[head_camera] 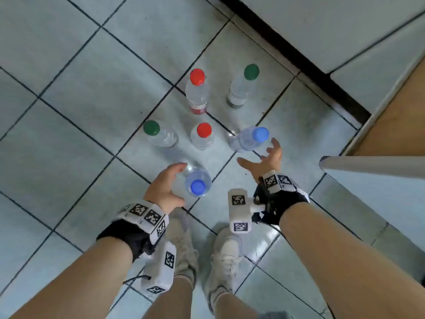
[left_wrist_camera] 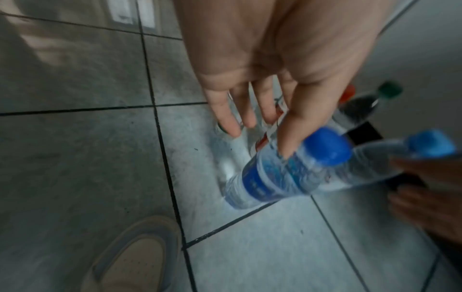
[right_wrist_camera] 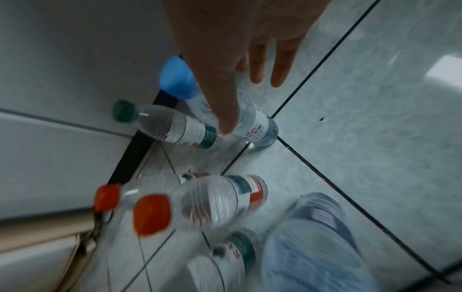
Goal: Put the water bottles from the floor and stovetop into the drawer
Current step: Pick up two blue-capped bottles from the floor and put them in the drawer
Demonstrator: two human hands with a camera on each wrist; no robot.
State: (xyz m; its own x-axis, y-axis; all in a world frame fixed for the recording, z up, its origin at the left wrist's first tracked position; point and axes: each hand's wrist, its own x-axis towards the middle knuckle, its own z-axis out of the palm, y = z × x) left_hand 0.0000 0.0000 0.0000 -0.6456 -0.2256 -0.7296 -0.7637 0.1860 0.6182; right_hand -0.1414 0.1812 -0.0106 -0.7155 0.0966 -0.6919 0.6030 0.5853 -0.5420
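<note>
Several clear water bottles stand upright on the tiled floor [head_camera: 80, 93]: two red-capped [head_camera: 197, 77] [head_camera: 204, 129], two green-capped [head_camera: 251, 71] [head_camera: 151, 128] and two blue-capped. My left hand [head_camera: 167, 185] [left_wrist_camera: 262, 98] is open with fingers spread, cupped beside the near blue-capped bottle [head_camera: 198, 184] [left_wrist_camera: 287, 171]; its thumb lies at the bottle's shoulder without gripping it. My right hand [head_camera: 264, 158] [right_wrist_camera: 240, 59] is open just right of the far blue-capped bottle [head_camera: 249, 139] [right_wrist_camera: 252, 122], with nothing in it.
At the right an open drawer [head_camera: 391, 116] shows a wood-coloured inside behind its white front [head_camera: 368, 166]. White cabinet doors [head_camera: 345, 31] over a black plinth [head_camera: 299, 58] run along the top right. My shoes [head_camera: 227, 249] stand just behind the bottles.
</note>
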